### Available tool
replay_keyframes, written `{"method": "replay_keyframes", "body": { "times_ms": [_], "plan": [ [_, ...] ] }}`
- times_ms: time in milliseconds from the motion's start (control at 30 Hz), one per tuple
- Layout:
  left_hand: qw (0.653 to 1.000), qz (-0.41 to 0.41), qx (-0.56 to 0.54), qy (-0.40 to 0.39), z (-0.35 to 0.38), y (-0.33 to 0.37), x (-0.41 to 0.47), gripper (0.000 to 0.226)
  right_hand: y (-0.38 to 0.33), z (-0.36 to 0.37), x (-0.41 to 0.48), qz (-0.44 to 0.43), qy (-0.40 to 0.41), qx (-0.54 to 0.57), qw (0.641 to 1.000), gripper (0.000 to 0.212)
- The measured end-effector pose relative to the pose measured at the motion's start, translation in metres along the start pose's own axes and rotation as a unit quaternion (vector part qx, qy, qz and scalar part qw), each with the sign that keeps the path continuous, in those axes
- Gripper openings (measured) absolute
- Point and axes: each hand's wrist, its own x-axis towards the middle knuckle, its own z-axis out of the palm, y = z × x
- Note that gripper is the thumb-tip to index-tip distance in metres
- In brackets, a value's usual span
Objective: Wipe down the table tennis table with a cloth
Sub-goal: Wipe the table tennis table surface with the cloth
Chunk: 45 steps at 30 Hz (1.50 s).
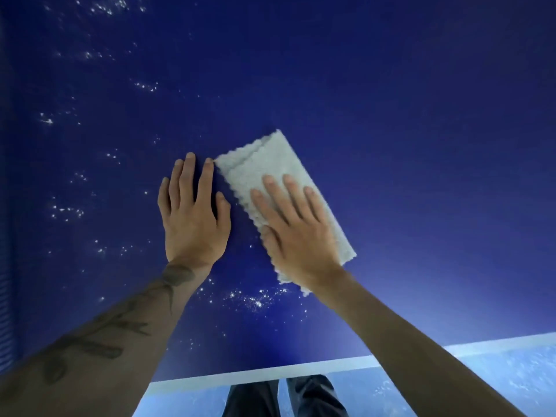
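A dark blue table tennis table [391,115] fills the head view. A folded white fluffy cloth [261,164] lies flat on it near the middle. My right hand [298,230] rests palm down on the cloth's near half, fingers spread and pressing it against the surface. My left hand [192,212] lies flat on the bare table just left of the cloth, its index fingertip touching the cloth's far left corner. White specks of dust [255,300] are scattered on the table below the hands and down the left side.
The table's white edge line [270,371] runs along the bottom, with a pale blue floor [496,377] beyond it. My dark trouser legs [285,398] show below the edge. More dust patches [66,210] dot the left part.
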Motion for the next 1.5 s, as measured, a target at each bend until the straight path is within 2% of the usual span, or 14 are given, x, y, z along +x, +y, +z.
{"method": "replay_keyframes", "body": {
  "times_ms": [167, 233, 367, 467, 633, 700, 767, 900, 967, 1033, 1167, 1233, 1400, 1500],
  "plan": [
    [1.0, -0.002, -0.007, -0.002, 0.001, -0.001, 0.0, 0.055, 0.071, -0.016, -0.001, 0.212, 0.033, -0.005, 0.977, 0.063],
    [1.0, -0.004, -0.004, -0.004, 0.001, -0.001, 0.0, 0.055, 0.063, -0.019, 0.026, 0.249, 0.05, 0.018, 0.967, 0.064],
    [1.0, 0.0, -0.001, -0.01, 0.0, -0.001, -0.001, 0.056, -0.003, -0.003, 0.023, 0.125, 0.025, 0.011, 0.992, 0.065],
    [1.0, 0.002, -0.006, -0.022, -0.002, -0.001, -0.001, 0.056, -0.004, 0.006, -0.033, 0.043, 0.009, -0.002, 0.999, 0.063],
    [1.0, 0.007, -0.011, -0.012, -0.003, -0.002, -0.004, 0.056, 0.048, -0.008, -0.046, 0.272, 0.033, 0.002, 0.962, 0.064],
    [1.0, 0.01, -0.014, -0.012, -0.003, -0.003, -0.005, 0.055, 0.035, -0.009, -0.021, 0.298, 0.047, 0.017, 0.953, 0.066],
    [0.999, 0.008, -0.033, -0.012, -0.006, -0.003, -0.006, 0.055, 0.002, -0.005, -0.006, 0.254, 0.043, 0.022, 0.966, 0.069],
    [0.998, 0.016, -0.067, 0.0, -0.02, -0.01, -0.024, 0.055, -0.043, 0.013, -0.052, 0.067, 0.002, 0.0, 0.998, 0.064],
    [0.997, 0.025, -0.068, -0.006, -0.029, -0.017, -0.053, 0.054, -0.023, 0.012, -0.088, 0.086, 0.001, -0.002, 0.996, 0.064],
    [0.998, 0.039, -0.055, -0.016, -0.033, -0.028, -0.086, 0.055, 0.007, 0.002, -0.106, 0.183, 0.012, -0.005, 0.983, 0.064],
    [0.998, 0.043, -0.012, -0.041, -0.026, -0.044, -0.12, 0.057, 0.013, -0.006, -0.073, 0.296, 0.026, 0.029, 0.954, 0.066],
    [0.998, 0.048, 0.007, -0.046, -0.024, -0.046, -0.121, 0.058, -0.018, 0.001, -0.051, 0.26, 0.034, 0.022, 0.965, 0.067],
    [0.998, 0.053, -0.001, -0.036, -0.024, -0.046, -0.12, 0.057, -0.076, 0.024, -0.099, 0.038, -0.009, -0.003, 0.999, 0.063],
    [0.998, 0.049, -0.002, -0.033, -0.024, -0.046, -0.12, 0.056, -0.034, 0.017, -0.129, 0.11, -0.004, -0.014, 0.994, 0.063]
  ]
}}
